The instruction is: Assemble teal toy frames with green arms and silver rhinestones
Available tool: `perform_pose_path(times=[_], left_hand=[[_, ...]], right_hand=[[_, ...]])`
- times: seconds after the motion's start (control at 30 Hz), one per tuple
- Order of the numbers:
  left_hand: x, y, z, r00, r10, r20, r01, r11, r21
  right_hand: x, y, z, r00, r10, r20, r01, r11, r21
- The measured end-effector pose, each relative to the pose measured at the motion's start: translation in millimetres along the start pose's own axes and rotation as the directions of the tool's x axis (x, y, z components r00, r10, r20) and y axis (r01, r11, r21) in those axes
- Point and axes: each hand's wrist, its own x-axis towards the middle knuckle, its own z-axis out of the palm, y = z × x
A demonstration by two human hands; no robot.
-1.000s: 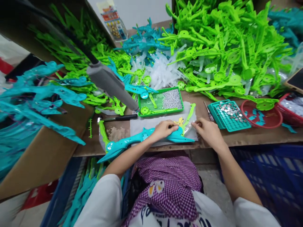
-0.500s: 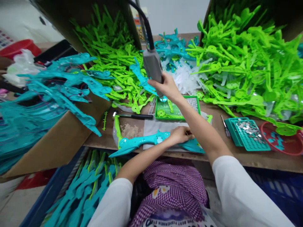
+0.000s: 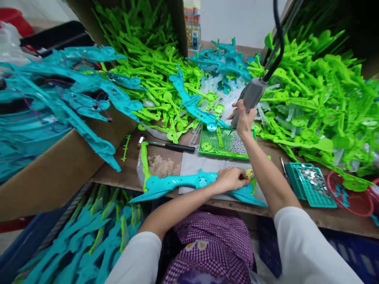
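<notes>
My right hand [image 3: 246,120] grips a grey electric screwdriver [image 3: 252,94], its bit pointing down over the small silver screws [image 3: 239,144] in a green tray [image 3: 204,153]. My left hand [image 3: 232,179] lies over the right half of a long turquoise plastic part [image 3: 180,181], fingers curled down on it. The part lies flat at the table's front edge. A lime-green piece [image 3: 145,163] joins its left end. Yellow shows just beyond my left fingertips, too small to name. Another turquoise part [image 3: 189,100] lies beyond the tray.
A hammer [image 3: 168,145] lies left of the tray. Lime-green parts [image 3: 319,106] are heaped at the back. Turquoise parts [image 3: 53,94] fill a cardboard box [image 3: 59,169] at left. Teal trays [image 3: 315,197] with silver discs and a red bowl [image 3: 351,209] stand at right.
My right hand has swung the screwdriver rightward, from the tray's left side to the screws, and it now leans to the right. My left hand stays on the turquoise part. The view has shifted.
</notes>
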Motion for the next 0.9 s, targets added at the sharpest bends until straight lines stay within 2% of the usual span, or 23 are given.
perform_pose_path(times=[0.37, 0.53, 0.9], left_hand=[[3.1, -3.6, 6.0, 0.999, -0.006, -0.036, 0.004, 0.999, -0.035], [2.7, -3.2, 5.5, 1.000, -0.011, -0.025, 0.011, 0.999, -0.035], [3.8, -4.0, 5.4, 1.000, -0.009, -0.026, 0.008, 1.000, -0.031]], right_hand=[[0.3, 19.8, -2.0, 1.000, -0.001, 0.005, 0.001, 0.999, -0.044], [1.1, 22.3, -2.7, 1.000, -0.017, 0.018, 0.019, 0.995, -0.102], [0.8, 21.4, -2.3, 1.000, -0.005, 0.020, 0.007, 0.998, -0.055]])
